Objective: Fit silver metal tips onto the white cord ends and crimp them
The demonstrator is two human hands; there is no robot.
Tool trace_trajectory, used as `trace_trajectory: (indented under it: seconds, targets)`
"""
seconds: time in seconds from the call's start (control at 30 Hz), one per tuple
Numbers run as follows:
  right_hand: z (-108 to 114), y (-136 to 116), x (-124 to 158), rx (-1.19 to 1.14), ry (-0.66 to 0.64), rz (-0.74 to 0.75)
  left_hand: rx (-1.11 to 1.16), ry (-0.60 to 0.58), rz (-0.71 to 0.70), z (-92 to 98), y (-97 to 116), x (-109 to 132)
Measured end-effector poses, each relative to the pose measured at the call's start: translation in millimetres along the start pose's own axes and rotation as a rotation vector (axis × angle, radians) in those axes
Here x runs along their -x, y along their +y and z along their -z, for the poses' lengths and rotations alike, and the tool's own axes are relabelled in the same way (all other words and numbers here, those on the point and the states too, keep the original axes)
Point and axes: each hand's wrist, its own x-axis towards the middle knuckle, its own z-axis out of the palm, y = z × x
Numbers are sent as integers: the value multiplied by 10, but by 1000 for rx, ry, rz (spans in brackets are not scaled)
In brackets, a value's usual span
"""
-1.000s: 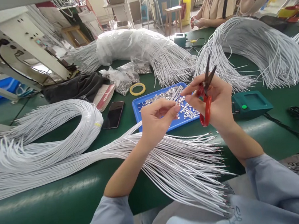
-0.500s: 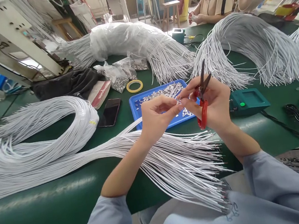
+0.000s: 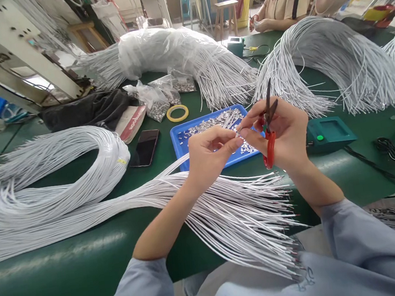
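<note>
My left hand (image 3: pixel 210 155) is closed in a pinch over the blue tray (image 3: pixel 175 143), with a small pale wire end (image 3: pixel 238 134) just showing at its fingertips. My right hand (image 3: pixel 284 131) meets it there, thumb and forefinger pinched at the same spot; any small part between them is too small to make out. Red-handled scissors (image 3: pixel 270 148) hang in that right hand, dark blades pointing up and slightly apart. Loose metal terminals (image 3: pixel 200 128) lie in the tray. Below my hands, a fanned bundle of white wires (image 3: pixel 235 211) spreads across the green table (image 3: pixel 71 271).
A coiled wire bundle (image 3: pixel 105 165) and a phone (image 3: pixel 145 148) lie left. Behind the tray are yellow tape (image 3: pixel 177 113), bagged terminals (image 3: pixel 158 105) and a plastic-wrapped wire bundle (image 3: pixel 159 51). A green device (image 3: pixel 332 132) stands right. Another person (image 3: pixel 286 5) sits across the table.
Both hands have shifted very slightly to the right, still together at the fingertips. The scissors have moved along with my right hand. The surroundings look the same.
</note>
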Motion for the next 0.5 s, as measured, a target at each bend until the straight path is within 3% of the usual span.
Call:
trace_trajectory:
  seconds: [0.23,0.37,0.5]
  targets:
    - [18,-5,-5,75,-5,15,29,-49,2,20,-5,-6]
    - [33,0,-25,50,71,28,32,-63,12,37,-2,-2]
    - [59,31,-65,12,36,-60,35,-90,6,37,17,2]
